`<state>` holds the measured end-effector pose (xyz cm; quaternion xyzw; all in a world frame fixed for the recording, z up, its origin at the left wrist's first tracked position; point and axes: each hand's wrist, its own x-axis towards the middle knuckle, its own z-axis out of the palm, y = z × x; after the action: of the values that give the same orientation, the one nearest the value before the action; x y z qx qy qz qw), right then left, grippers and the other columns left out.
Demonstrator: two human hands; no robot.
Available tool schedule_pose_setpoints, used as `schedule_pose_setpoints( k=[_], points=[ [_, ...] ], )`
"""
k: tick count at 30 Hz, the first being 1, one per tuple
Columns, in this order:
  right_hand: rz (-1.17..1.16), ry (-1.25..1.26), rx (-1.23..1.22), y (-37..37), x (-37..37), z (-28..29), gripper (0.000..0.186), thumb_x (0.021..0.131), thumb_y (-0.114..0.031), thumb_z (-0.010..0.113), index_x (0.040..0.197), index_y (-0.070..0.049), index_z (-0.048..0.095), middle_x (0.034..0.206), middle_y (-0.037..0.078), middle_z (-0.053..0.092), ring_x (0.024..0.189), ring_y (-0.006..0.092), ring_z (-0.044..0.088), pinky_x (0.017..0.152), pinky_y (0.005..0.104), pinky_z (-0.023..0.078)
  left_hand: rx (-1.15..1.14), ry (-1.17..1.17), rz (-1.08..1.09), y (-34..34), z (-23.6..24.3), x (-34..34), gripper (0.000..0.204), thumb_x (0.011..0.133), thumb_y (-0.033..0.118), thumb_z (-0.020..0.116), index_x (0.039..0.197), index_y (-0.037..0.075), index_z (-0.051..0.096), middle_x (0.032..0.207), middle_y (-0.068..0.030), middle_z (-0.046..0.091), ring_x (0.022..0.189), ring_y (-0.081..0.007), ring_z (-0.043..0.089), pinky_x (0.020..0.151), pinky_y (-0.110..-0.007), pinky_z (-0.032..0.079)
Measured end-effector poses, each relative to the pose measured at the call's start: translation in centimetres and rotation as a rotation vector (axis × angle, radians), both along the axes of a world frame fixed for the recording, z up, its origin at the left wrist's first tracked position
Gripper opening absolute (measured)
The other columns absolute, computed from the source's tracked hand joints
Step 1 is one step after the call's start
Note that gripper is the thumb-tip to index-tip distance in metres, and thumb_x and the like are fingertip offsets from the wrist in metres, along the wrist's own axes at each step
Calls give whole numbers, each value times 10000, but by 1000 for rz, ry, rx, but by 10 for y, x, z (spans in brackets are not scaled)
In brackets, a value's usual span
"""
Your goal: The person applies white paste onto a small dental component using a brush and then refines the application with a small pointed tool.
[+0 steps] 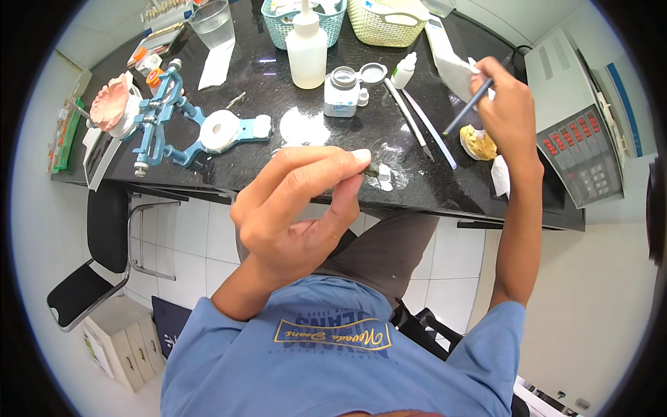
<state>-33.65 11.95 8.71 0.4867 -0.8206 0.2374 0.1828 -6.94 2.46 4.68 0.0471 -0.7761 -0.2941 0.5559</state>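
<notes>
My left hand [295,201] is raised over the bench's near edge. Its thumb and forefinger pinch a small dark piece [373,169], with a white patch showing just beside it. At the right, my right hand [506,108] grips a thin dark-blue stick like a brush handle [467,110], which slants down to the left. Behind those fingers lies a crumpled white tissue [453,73], and whether they touch it I cannot tell. Below the stick sits a yellowish dental cast [478,143]. Two slim tools, one a white-handled tool [408,118] and the other a pale lilac stick [432,132], lie between my hands.
A blue articulator [163,121] bearing a pink dental model [112,103] stands left. An open white jar [342,94], a squeeze bottle [306,55] and a dropper bottle [404,71] stand mid-bench. Behind are a water cup [212,26] and two baskets; a control unit [573,128] stands right.
</notes>
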Motion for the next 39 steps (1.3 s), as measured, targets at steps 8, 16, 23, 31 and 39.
schedule_pose_setpoints(
  k=[8,16,23,31,39],
  points=[
    [320,-710,-221,16,42,7,154,834,-101,728,940,-2,677,722,-16,608,659,35,523,593,196,418,548,-50,-286,15,6,10,183,836,-77,623,1014,-63,661,946,-132,626,821,-149,609,702,-263,563],
    [402,-914,-217,29,107,2,145,866,-111,714,893,24,668,731,1,636,672,39,556,604,192,434,536,-44,-300,15,6,12,283,772,-129,655,1034,-32,695,922,-125,674,794,-151,680,712,-234,567],
    [569,-983,-311,34,128,-3,160,877,-113,703,947,30,688,769,44,675,686,53,590,587,199,437,559,-73,-312,17,8,16,239,811,-97,635,1041,-50,682,931,-136,654,820,-156,652,716,-248,565],
    [568,-918,-275,41,131,-1,141,870,-92,699,930,35,706,759,63,684,648,72,606,543,201,436,554,-98,-318,16,8,17,202,852,-58,624,1049,-67,666,950,-146,637,855,-160,627,733,-268,571],
    [649,-861,-272,38,130,-2,142,865,-65,686,959,38,711,836,131,716,701,137,676,596,232,514,500,-137,-296,15,9,18,214,838,-55,646,1051,-59,671,956,-150,649,839,-161,633,731,-260,549]
  ],
)
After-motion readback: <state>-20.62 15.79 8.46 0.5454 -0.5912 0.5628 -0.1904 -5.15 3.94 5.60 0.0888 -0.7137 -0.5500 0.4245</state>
